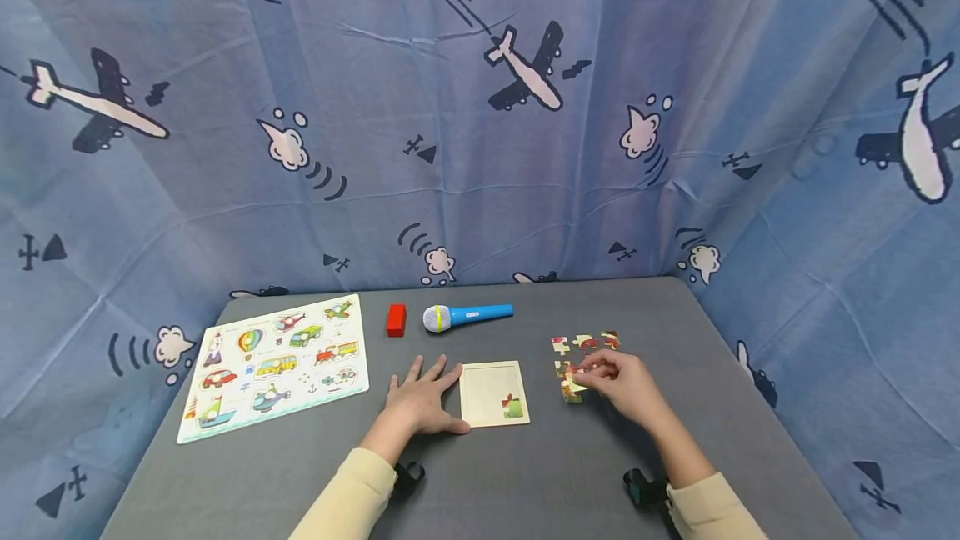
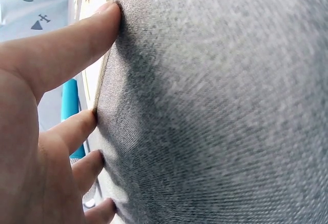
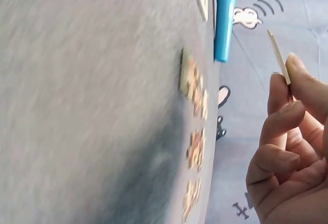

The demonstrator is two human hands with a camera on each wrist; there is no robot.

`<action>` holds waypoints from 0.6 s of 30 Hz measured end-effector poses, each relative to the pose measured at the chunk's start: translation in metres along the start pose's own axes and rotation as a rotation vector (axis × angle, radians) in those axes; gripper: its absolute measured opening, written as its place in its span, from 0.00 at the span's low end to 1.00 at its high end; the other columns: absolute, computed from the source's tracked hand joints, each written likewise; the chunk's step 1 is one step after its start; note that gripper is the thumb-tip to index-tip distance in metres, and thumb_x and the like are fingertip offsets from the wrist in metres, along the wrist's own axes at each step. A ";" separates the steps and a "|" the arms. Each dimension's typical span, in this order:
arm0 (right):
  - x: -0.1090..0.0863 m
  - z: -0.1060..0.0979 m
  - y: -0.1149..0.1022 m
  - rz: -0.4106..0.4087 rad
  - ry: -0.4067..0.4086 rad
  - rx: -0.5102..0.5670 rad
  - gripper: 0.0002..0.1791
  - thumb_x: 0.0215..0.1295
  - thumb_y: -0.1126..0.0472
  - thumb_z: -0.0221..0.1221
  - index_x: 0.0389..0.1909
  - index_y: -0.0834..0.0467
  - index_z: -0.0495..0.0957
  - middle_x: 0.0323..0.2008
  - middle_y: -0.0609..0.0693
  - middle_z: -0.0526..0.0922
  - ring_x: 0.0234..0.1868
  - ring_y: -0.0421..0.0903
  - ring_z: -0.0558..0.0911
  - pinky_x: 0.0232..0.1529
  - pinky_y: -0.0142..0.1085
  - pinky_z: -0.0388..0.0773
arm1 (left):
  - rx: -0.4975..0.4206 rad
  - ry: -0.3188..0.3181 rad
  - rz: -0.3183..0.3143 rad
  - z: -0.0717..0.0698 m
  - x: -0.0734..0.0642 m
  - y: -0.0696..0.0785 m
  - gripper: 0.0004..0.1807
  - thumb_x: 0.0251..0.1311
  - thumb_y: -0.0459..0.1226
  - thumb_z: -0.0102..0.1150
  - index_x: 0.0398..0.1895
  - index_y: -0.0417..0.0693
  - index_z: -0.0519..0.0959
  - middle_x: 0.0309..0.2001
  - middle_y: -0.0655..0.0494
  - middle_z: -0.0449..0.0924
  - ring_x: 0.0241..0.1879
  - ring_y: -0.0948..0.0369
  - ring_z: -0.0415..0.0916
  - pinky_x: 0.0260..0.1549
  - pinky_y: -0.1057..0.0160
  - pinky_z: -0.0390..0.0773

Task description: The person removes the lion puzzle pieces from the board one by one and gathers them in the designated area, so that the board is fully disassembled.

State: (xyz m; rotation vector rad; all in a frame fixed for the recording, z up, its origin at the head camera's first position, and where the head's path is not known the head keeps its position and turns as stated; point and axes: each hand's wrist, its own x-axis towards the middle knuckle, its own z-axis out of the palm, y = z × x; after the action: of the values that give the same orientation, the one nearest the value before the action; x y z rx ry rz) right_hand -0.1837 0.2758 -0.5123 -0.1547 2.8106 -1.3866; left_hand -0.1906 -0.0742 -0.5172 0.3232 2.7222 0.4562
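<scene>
A small square wooden puzzle tray point(image 1: 482, 390) lies mid-table, with a green and brown jigsaw piece point(image 1: 513, 407) in its lower right corner. My left hand point(image 1: 420, 402) rests with fingers spread at the tray's left side. In the left wrist view its thumb point(image 2: 97, 26) and index fingertip touch the tray's edge. Between thumb and index finger, my right hand point(image 1: 621, 386) pinches a thin puzzle piece point(image 3: 279, 57), seen edge-on in the right wrist view and raised off the table. Beneath and beside that hand lie several loose puzzle pieces point(image 1: 560, 346), partly covered by it.
Behind the tray lie a blue toy microphone point(image 1: 480, 313) and a red block point(image 1: 396, 320). A white board with vehicle pictures point(image 1: 273, 365) covers the table's left part. A blue curtain point(image 1: 450, 148) with airplane prints hangs behind the grey table point(image 1: 525, 490).
</scene>
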 end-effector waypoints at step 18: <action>0.001 -0.015 0.037 0.147 -0.038 -0.188 0.13 0.61 0.51 0.71 0.34 0.57 0.82 0.24 0.47 0.81 0.25 0.43 0.75 0.30 0.36 0.70 | 0.002 0.002 -0.001 0.002 0.003 -0.002 0.54 0.45 0.64 0.73 0.78 0.67 0.61 0.81 0.56 0.52 0.80 0.42 0.40 0.69 0.26 0.45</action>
State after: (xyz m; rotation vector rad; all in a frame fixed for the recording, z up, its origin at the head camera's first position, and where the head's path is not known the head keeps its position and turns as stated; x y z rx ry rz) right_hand -0.1881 0.3096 -0.5322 0.0255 2.8514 -1.0786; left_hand -0.1929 -0.0747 -0.5203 0.3224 2.7250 0.4543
